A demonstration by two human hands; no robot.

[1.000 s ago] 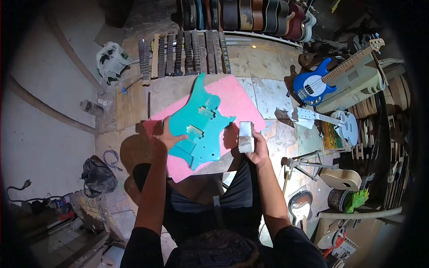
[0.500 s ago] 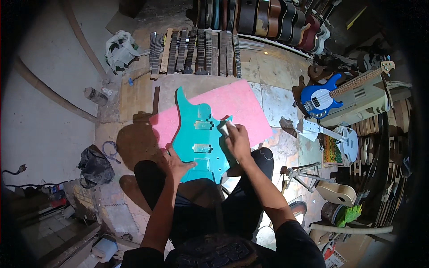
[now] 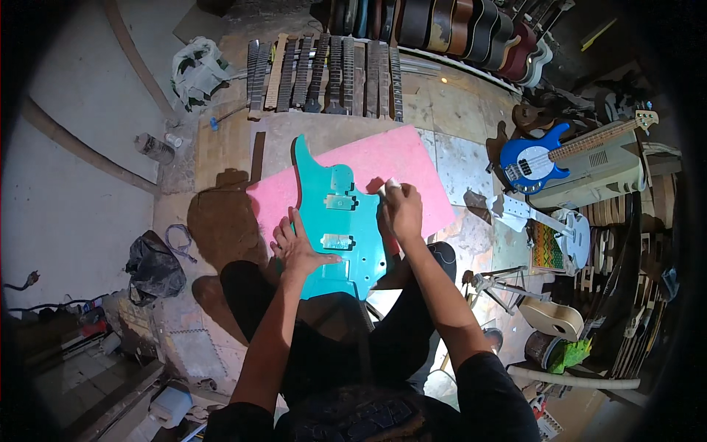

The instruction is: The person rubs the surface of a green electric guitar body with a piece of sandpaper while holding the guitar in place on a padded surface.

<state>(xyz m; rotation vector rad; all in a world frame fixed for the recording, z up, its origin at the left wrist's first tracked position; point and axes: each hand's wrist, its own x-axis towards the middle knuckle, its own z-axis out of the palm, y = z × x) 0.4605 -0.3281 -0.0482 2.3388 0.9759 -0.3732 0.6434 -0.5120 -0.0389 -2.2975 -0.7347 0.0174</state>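
Note:
A teal electric guitar body [image 3: 317, 180] with cut-out cavities and small drilled holes lies across my lap, its horn pointing away from me. My left hand [image 3: 296, 249] rests on its lower left side, fingers spread along the edge and thumb across the face. At the right edge, by the shorter horn, my right hand [image 3: 404, 211] pinches a small white pad [image 3: 390, 184]; its exact kind is hard to make out. Under the far part of the body is a pink sheet [image 3: 409, 155] on the floor.
Several guitar necks [image 3: 335, 77] lie in a row beyond the sheet, with guitar bodies [image 3: 449, 26] standing behind. A blue bass guitar [image 3: 534, 160] and a white guitar [image 3: 576, 243] are at right. A black plastic bag [image 3: 156, 267] sits at left.
My right hand has moved slightly right and away from me with the white pad, out to the body's edge. My left hand has shifted a little up and right, its fingers more spread.

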